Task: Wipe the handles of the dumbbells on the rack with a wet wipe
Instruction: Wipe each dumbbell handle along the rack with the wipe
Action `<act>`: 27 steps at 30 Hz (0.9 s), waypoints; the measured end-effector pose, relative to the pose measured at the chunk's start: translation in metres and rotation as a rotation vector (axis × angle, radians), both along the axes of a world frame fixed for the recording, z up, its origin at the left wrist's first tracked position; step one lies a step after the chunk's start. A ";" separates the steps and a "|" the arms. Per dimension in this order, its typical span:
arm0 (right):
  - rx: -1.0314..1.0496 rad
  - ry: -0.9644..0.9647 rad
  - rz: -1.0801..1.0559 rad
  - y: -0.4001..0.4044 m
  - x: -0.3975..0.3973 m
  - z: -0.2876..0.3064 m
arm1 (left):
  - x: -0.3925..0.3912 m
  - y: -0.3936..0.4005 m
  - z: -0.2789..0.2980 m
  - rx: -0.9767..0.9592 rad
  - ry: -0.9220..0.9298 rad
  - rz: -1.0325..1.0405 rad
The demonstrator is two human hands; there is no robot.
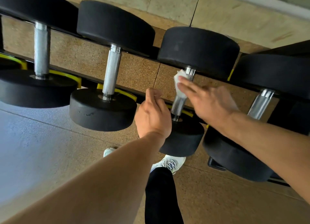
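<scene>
The wet wipe (178, 82), pressed under the right hand's (211, 103) flat fingers, could slip off the handle (180, 101); beside it the left hand (153, 113) is loosely curled, holding nothing.

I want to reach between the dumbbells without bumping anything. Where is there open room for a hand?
Widest gap: between the second handle and the handle being wiped. Crowded around the wipe, where the right hand and left hand sit close together.

We are finding no readable text, number, brand or sign anywhere in this view: the black dumbbell heads (198, 51) are showing plain faces, and the yellow rack cradles (125, 93) toward nine o'clock are carrying no legible marking either.
</scene>
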State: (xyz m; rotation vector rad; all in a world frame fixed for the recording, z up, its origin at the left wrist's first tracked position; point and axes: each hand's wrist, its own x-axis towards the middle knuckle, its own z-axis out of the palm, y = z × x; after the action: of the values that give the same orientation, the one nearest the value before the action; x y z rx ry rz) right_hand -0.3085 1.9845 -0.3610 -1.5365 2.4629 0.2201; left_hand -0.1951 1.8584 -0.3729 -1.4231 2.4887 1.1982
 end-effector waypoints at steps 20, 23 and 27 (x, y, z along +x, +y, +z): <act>-0.458 -0.745 -1.276 -0.026 0.025 -0.001 | -0.006 0.002 0.000 -0.069 -0.069 -0.020; -0.085 -0.629 -0.957 -0.011 0.036 0.004 | -0.005 0.001 0.000 -0.042 -0.038 -0.016; 0.323 -0.496 -0.474 -0.005 0.047 0.023 | -0.008 0.000 0.007 0.038 -0.072 -0.045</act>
State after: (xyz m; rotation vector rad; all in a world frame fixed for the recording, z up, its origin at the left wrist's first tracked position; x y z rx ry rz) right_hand -0.2617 1.9793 -0.3379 -0.7375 2.1710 0.1227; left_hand -0.2027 1.8582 -0.3658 -1.3680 2.4235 1.1589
